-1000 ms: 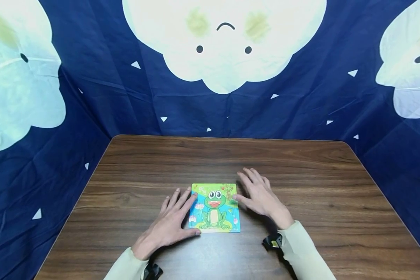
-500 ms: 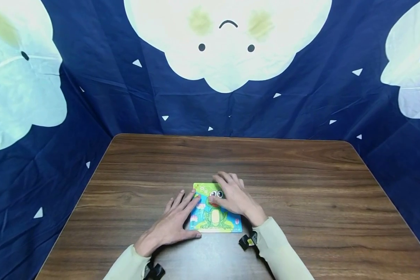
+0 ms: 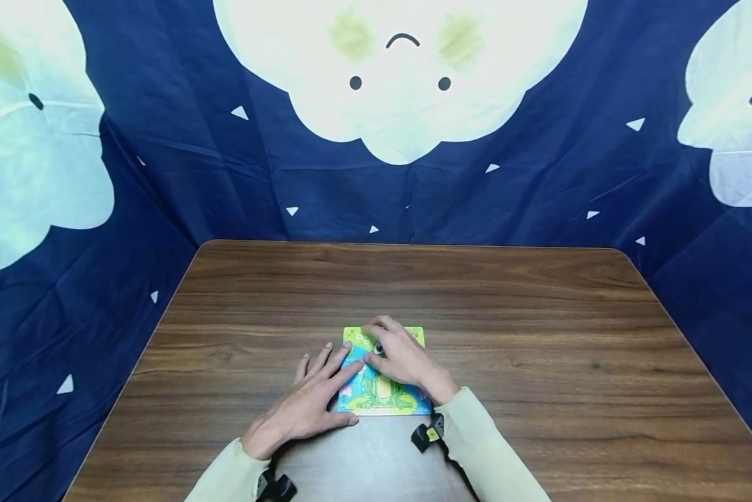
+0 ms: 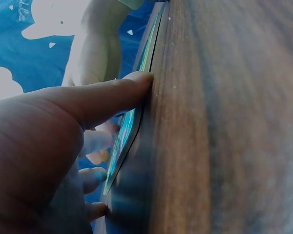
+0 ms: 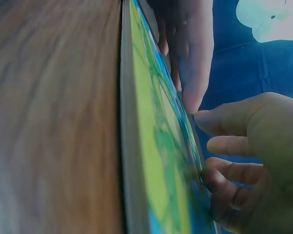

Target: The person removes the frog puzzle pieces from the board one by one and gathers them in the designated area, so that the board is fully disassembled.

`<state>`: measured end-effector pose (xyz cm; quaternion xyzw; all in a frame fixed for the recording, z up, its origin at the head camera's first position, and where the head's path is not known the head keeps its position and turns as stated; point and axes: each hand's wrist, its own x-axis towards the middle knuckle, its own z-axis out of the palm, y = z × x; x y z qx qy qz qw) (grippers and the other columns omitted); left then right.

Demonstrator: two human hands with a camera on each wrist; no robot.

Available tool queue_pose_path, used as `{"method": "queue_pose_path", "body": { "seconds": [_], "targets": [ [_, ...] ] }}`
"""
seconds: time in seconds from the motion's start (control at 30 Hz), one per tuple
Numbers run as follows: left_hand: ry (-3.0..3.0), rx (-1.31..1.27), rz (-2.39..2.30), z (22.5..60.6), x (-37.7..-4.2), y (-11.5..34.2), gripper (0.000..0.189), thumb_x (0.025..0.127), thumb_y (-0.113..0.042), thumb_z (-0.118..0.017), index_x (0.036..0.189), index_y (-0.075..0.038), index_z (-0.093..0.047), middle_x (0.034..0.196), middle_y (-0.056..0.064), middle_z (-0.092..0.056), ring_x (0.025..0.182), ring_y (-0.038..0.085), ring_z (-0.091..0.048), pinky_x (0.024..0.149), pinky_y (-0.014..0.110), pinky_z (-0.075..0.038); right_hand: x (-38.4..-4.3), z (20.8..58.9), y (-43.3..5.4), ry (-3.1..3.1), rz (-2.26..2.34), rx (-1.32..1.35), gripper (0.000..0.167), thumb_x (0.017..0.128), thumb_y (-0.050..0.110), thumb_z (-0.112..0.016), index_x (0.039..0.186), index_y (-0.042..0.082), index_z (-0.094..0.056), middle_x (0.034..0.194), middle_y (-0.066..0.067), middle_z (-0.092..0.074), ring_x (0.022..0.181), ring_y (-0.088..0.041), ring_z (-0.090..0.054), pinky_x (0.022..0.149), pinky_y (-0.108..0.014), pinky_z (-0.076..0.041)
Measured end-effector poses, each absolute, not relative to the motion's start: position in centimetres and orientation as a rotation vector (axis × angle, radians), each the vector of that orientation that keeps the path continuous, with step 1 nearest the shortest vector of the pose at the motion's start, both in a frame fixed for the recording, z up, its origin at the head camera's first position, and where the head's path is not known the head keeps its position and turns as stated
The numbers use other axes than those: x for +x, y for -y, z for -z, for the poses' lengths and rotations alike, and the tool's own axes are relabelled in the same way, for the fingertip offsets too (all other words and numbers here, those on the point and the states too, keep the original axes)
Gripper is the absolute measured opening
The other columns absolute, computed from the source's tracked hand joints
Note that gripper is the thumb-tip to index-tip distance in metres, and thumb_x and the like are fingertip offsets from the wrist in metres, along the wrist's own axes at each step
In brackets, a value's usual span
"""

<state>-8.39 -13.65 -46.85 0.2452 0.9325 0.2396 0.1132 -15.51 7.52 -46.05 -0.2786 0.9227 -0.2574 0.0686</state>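
Observation:
A square flat board [image 3: 376, 403] with a green frog picture lies on the wooden table. My left hand [image 3: 307, 408] rests along its left side, fingers spread and the thumb at the near left corner. Over the upper middle of the board is my right hand [image 3: 402, 357], its fingers slightly bent and covering part of the frog. In the right wrist view the right thumb [image 5: 212, 121] is close to the left index fingertip, and the other right fingertips are at the board's surface. Whether they grip any part of it is hidden.
The dark wooden table [image 3: 539, 335] stretches out on all sides of the board. A blue curtain [image 3: 181, 174] with white clouds hangs behind and beside it. Small black cameras [image 3: 277, 487] are strapped to both wrists.
My right hand has moved left, from the board's right edge to over its upper middle. My left hand stays at the left side, its index finger reaching slightly farther over the board.

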Motion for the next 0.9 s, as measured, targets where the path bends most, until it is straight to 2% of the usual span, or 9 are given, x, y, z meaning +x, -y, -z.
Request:
{"method": "queue_pose_path", "body": {
  "seconds": [0.4, 0.7, 0.9],
  "targets": [
    [-2.758, 0.760, -0.618, 47.2, -8.6, 13.8, 0.078, 0.087, -0.052, -0.071, 0.154, -0.023, -0.042, 0.167, 0.013, -0.025, 0.153, 0.048, -0.017, 0.111, 0.078, -0.014, -15.8, 47.2, -7.0, -2.830, 0.807, -0.853, 0.043, 0.093, 0.027, -0.069, 0.133, 0.012, -0.064, 0.138, -0.008, -0.055, 0.122, -0.025, -0.059, 0.100, -0.044, -0.050],
    [-2.787, 0.791, -0.591, 47.0, -8.5, 13.8, 0.077, 0.085, -0.053, -0.072, 0.151, -0.023, -0.046, 0.166, 0.013, -0.027, 0.152, 0.049, -0.021, 0.110, 0.078, -0.018, -15.4, 47.7, -6.4, -2.894, 0.875, -0.813, 0.042, 0.091, 0.027, -0.071, 0.130, 0.011, -0.067, 0.130, -0.008, -0.056, 0.105, -0.020, -0.059, 0.088, -0.040, -0.049],
    [-2.802, 0.813, -0.596, 47.0, -8.5, 13.8, 0.077, 0.084, -0.053, -0.072, 0.150, -0.022, -0.048, 0.166, 0.013, -0.029, 0.151, 0.049, -0.024, 0.109, 0.078, -0.019, -15.3, 47.8, -6.0, -2.921, 0.868, -0.785, 0.042, 0.091, 0.027, -0.072, 0.129, 0.011, -0.067, 0.130, -0.008, -0.057, 0.100, -0.019, -0.058, 0.090, -0.041, -0.048]
  ]
}}
